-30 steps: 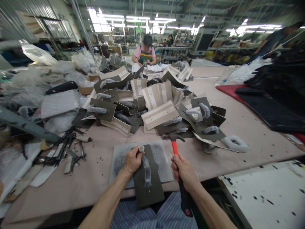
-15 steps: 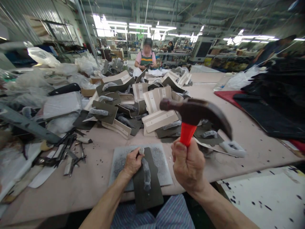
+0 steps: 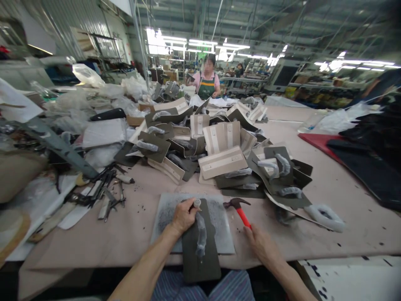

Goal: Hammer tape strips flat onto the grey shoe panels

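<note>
My left hand (image 3: 184, 215) is closed around a short upright metal punch (image 3: 196, 203), whose round pale top shows above the fingers. The punch stands at the upper end of a dark grey-green panel (image 3: 200, 269); its lower tip is hidden. A plastic-wrapped handle (image 3: 201, 234) runs along the panel. Under the panel's upper part is a grey, speckled board (image 3: 221, 225), while the lower end juts past the table edge above my lap. My right hand (image 3: 261, 242) grips the red handle of a claw hammer (image 3: 242, 215) low at the board's right; whether its head touches the table I cannot tell.
Beyond the board lies a heap of similar panels (image 3: 224, 163), some showing beige backs. Pliers and other hand tools (image 3: 108, 194) lie at the left beside a slanted metal bar (image 3: 59, 142). Dark sheets (image 3: 360, 167) are stacked at right. A co-worker (image 3: 206, 79) is across the table.
The hammer has dropped from a raised position in front of me to table level beside the board. My left hand keeps the punch on the panel. The view has shifted left.
</note>
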Action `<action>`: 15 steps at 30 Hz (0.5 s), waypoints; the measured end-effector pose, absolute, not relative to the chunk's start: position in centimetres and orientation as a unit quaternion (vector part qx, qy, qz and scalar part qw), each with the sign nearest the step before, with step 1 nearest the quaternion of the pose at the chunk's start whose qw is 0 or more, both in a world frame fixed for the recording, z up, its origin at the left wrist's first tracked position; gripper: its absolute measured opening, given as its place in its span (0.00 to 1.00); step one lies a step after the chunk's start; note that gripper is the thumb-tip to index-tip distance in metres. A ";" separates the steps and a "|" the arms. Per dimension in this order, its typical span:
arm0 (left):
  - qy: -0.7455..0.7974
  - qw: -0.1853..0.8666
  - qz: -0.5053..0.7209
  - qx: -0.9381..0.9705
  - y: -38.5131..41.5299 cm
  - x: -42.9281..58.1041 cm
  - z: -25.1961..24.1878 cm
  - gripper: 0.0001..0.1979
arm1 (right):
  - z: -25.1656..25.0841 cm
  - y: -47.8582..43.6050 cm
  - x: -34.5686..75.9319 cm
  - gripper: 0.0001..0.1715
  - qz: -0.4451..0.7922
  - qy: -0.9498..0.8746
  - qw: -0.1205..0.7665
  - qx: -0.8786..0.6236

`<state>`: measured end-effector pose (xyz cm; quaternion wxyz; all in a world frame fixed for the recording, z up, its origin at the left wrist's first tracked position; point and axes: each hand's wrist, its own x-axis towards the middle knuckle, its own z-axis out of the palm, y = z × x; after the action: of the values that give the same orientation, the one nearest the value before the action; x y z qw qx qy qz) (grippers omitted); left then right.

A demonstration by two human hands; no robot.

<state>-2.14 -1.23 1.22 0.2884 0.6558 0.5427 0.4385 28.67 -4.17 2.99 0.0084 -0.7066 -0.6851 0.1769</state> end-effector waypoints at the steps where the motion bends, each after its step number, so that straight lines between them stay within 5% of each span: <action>1: 0.541 0.290 0.441 0.655 -1.3 -2.1 1.3 0.06 | 2.8 -4.1 28.3 0.18 0.139 -0.688 0.021 -0.712; 3: 0.542 0.293 0.448 0.648 -1.3 -2.0 1.5 0.05 | 3.4 -4.2 25.9 0.17 0.099 -0.703 0.099 -0.697; 6: 0.546 0.302 0.459 0.633 -1.3 -1.9 1.4 0.06 | 5.1 -5.6 19.3 0.24 0.222 -0.718 0.221 -0.621; 11: 0.595 0.333 0.551 0.481 -0.7 -2.4 0.9 0.09 | 5.3 -7.6 11.4 0.23 0.299 -0.703 0.198 -0.614; 15: 0.633 0.287 0.635 0.338 -0.2 -3.3 0.3 0.12 | 6.5 -4.4 13.5 0.20 0.331 -0.617 0.322 -0.637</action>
<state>-3.27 -0.21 0.34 0.2867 0.3381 0.6329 0.6348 13.53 -4.36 6.45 0.3225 -0.6366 -0.6171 0.3315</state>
